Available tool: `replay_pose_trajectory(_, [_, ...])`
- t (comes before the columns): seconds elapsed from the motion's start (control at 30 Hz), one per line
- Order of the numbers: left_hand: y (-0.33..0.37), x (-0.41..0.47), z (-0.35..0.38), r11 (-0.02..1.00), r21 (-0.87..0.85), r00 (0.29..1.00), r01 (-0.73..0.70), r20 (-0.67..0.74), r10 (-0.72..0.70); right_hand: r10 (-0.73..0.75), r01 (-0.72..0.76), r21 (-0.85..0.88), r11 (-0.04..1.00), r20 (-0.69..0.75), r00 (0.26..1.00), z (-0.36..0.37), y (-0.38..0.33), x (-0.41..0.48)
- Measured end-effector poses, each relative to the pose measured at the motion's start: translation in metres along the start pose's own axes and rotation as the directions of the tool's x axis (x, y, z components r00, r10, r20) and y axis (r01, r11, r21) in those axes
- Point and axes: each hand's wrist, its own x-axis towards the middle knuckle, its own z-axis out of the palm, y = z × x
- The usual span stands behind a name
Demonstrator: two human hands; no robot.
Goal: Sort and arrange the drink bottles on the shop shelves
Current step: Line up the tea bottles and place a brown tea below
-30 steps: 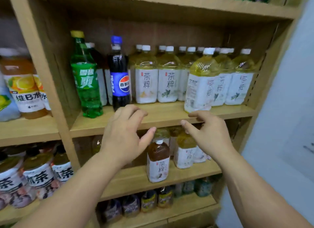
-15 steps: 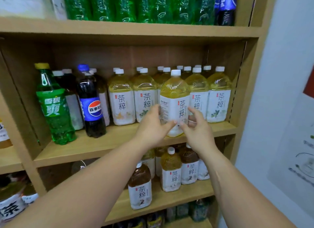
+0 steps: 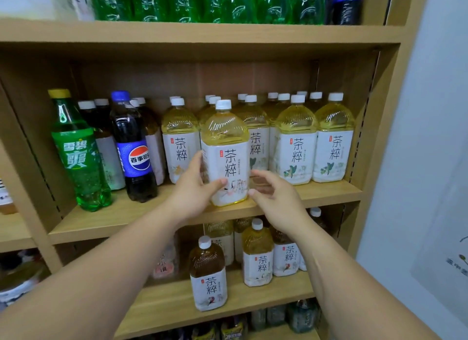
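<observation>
While it stands at the front edge of the middle shelf (image 3: pixel 152 213), a pale yellow tea bottle (image 3: pixel 224 147) with a white cap and white label is gripped low down by the left hand (image 3: pixel 195 191). The thumb lies curled across the lower front of the label. The fingers wrap round the bottle's left side, mostly hidden behind it. The right hand (image 3: pixel 274 196) hovers at the bottle's lower right, fingers loosely bent and slightly apart, holding nothing. Its forefinger tip is at the bottle's edge, but blur makes it impossible to say whether it touches.

Just behind and to either side, a row of matching tea bottles (image 3: pixel 296 142) fills the centre and right of this shelf, several deep, upright, labels facing out. The held bottle stands forward of that row. At the left end are a green soda bottle (image 3: pixel 78 152) and a cola bottle (image 3: pixel 133 149), with dark tea bottles (image 3: pixel 105 137) behind them.

On the shelf above, green bottles (image 3: pixel 202 2) stand in a tight line. On the lower shelf (image 3: pixel 177 304), smaller tea bottles stand loosely, and one brown bottle (image 3: pixel 207 274) sits forward on its own.

The task looks partway through. The yellow tea is largely grouped and faced, and this bottle seems to need only sliding back into line. The mixed left end and the scattered lower shelf appear yet to be sorted.
</observation>
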Motion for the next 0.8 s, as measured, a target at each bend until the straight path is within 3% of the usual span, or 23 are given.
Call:
replay_pose_trajectory(0.1, [-0.005, -0.006, -0.014, 1.0, 0.023, 1.0, -0.016, -0.015, 0.016, -0.001, 0.001, -0.033, 0.999, -0.003, 1.0, 0.006, -0.001, 0.007])
replay_pose_trajectory(0.33, [-0.03, -0.013, -0.048, 0.995, 0.083, 0.995, -0.052, -0.083, 0.059, 0.003, 0.002, -0.026, 1.0, 0.153, 0.988, 0.05, -0.02, 0.023])
replay_pose_trajectory(0.5, [-0.044, -0.016, -0.049, 0.946, 0.323, 0.954, -0.002, -0.282, 0.098, -0.046, 0.04, -0.163, 0.986, -0.031, 0.998, 0.087, -0.033, 0.035])
replay_pose_trajectory(0.8, [-0.062, -0.007, -0.048, 0.881, 0.473, 0.894, 0.002, -0.395, 0.21, -0.063, 0.042, -0.243, 0.969, -0.081, 0.995, 0.112, -0.031, 0.045])
